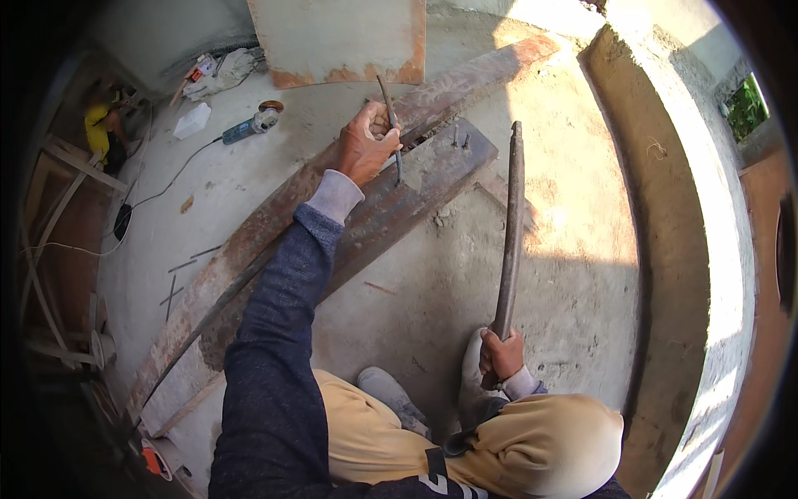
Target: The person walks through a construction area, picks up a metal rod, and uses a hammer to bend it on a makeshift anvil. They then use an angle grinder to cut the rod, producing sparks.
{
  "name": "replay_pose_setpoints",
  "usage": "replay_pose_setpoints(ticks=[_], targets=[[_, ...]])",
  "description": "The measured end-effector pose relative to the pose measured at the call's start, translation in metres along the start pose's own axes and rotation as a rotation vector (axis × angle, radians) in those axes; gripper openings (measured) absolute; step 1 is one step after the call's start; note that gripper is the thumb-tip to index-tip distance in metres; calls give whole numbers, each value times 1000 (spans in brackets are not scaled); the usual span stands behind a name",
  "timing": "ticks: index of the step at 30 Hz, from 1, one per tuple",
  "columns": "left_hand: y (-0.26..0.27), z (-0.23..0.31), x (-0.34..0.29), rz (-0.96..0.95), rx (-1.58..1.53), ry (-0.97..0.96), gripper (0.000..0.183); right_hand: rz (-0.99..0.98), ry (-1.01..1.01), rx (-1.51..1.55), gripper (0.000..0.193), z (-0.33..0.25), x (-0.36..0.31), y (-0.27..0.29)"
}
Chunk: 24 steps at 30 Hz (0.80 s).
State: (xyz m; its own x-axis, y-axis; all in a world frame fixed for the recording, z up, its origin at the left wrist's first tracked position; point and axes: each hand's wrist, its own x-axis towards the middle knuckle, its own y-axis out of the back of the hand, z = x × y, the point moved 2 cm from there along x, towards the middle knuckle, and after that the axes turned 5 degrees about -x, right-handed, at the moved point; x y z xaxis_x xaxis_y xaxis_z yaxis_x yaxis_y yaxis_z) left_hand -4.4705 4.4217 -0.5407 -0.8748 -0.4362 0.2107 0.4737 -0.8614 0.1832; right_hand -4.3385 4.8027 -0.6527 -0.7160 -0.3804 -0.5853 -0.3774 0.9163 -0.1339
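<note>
My left hand (pixel 366 143) is closed around a thin metal rod (pixel 388 101), which stands nearly upright. The rod's lower end meets the top of a thick dark plank (pixel 416 187) lying slantwise on the floor. Close to it, two short metal pegs (pixel 461 137) stick up near the plank's far end. Low at the right, my right hand (pixel 501 356) grips the near end of a long dark metal pipe (pixel 512 224). The pipe points up and away from me, its far end apart from the plank.
A longer plank (pixel 490 76) lies alongside the dark one. On the left floor are a corded angle grinder (pixel 249 125), a white plastic container (pixel 193 121) and several cut rods (pixel 172 293). A panel (pixel 341 37) stands behind; a concrete ledge (pixel 665 191) runs along the right. Someone in yellow (pixel 100 129) crouches far left.
</note>
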Motion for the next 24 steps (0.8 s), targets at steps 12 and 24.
replay_pose_setpoints(ticks=[12,24], targets=[[9,-36,-31,-120,-207,211,19,-61,-28,-36,23,10,6,0],[61,-17,-51,-488,-634,813,59,-16,-76,14,21,11,6,3]])
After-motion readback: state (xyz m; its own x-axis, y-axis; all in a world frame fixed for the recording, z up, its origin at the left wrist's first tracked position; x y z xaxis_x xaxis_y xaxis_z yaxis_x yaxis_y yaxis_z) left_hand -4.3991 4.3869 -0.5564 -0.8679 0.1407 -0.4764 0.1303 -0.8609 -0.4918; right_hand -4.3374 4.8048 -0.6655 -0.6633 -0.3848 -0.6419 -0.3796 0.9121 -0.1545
